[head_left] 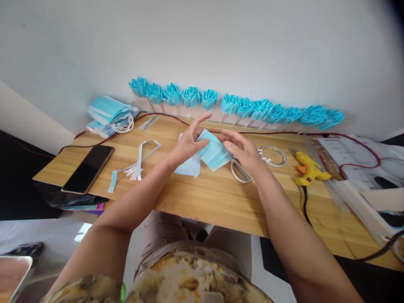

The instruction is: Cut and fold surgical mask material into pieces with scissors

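A light-blue piece of face-mask fabric point(215, 152) is held up over the table between my hands. My left hand point(190, 144) pinches its left side, thumb in front and the index finger stretched upward. At the right edge, my right hand point(241, 150) grips the piece with thumb and bent fingers. Under my left hand lies another blue piece of mask fabric point(188, 167), partly covered. A pair of scissors point(241, 180) with white handles is partly hidden behind my right hand. To its right rests a roll of clear tape point(285, 156).
Several blue fabric flowers on sticks point(191, 97) lean against the wall. A stack of masks point(109, 111), a phone point(88, 169) and cut strips point(139, 162) lie left. On the right are a yellow glue gun point(311, 169), its black cord and a white rack point(353, 193).
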### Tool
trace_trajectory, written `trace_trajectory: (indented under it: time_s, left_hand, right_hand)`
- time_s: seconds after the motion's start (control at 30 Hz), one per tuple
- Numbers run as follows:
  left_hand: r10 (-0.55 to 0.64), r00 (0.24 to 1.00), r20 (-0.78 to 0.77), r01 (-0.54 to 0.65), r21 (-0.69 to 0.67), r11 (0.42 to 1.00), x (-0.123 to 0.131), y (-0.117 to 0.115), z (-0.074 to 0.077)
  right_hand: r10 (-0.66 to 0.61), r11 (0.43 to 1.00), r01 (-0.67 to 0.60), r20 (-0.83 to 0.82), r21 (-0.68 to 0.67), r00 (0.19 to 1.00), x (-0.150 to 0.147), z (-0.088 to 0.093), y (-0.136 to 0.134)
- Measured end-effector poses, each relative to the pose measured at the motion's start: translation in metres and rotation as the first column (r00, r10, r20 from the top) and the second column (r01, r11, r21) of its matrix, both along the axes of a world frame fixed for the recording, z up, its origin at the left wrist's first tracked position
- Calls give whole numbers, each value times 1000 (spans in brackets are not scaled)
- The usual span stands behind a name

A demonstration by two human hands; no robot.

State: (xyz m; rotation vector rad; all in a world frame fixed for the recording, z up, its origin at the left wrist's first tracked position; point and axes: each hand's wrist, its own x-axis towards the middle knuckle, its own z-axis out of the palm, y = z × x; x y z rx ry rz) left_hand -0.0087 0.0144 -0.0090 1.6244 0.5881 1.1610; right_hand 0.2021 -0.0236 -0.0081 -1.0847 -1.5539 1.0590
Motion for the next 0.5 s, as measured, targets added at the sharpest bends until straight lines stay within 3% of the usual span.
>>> trace_trajectory:
  time_s: [0.13,0.5]
  left_hand:
    - [-31,997,-68,34,42,999,5,-7,1]
    - [215,975,55,-214,-12,977,-7,12,-4]
  right_hand:
    - [-7,1000,9,156,-10,988,-8,1,-4]
    - [-97,995,90,219,43,971,1,0,4]
